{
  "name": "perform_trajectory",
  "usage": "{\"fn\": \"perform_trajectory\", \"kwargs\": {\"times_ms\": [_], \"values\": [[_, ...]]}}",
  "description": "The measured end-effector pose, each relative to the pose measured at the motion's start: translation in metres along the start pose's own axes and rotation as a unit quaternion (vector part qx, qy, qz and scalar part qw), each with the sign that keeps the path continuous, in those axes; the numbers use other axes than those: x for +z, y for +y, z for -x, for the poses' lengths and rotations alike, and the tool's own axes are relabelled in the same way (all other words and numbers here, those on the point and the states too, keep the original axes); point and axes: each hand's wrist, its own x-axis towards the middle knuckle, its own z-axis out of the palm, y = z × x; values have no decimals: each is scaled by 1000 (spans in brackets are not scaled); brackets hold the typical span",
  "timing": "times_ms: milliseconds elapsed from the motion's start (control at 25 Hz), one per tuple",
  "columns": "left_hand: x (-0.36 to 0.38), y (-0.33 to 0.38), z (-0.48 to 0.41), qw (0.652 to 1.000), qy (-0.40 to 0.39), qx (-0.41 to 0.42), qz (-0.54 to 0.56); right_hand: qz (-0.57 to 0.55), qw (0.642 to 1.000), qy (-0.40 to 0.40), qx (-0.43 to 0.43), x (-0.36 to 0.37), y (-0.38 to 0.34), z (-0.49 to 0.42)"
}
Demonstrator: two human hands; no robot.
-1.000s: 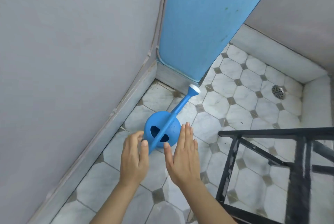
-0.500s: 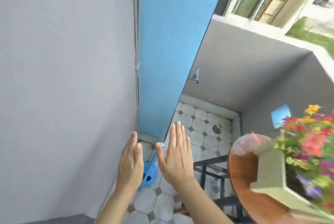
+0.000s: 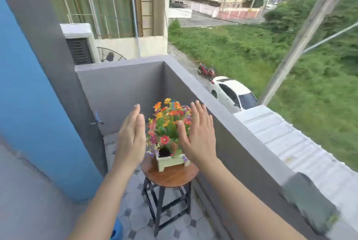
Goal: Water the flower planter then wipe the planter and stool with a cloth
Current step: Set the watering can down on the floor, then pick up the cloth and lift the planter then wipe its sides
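A white rectangular planter full of colourful flowers stands on a round wooden stool with black metal legs. My left hand and my right hand are raised in front of me with flat, spread fingers, one on each side of the flowers, holding nothing. A bit of the blue watering can shows on the tiled floor at the bottom left, beside my left forearm. No cloth is in sight.
A grey balcony wall runs behind and right of the stool. A blue panel stands at left, with a small tap on the back wall. Beyond the wall are a white car, grass and buildings.
The view has swung up from the floor and watering can to the planter, stool and street. Both hands stay raised, open and empty, now further apart.
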Motion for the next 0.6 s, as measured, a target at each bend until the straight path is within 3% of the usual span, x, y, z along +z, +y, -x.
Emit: {"fn": "perform_trajectory", "kwargs": {"times_ms": [280,400,600], "values": [[182,78,51,970,-224,89,-28,122,961,-2,249,-115,208,85],[261,106,92,934,-335,118,-50,154,925,-14,346,-152,281,135],[388,123,154,866,-483,76,-102,159,883,-75,436,-184,377,185]]}}
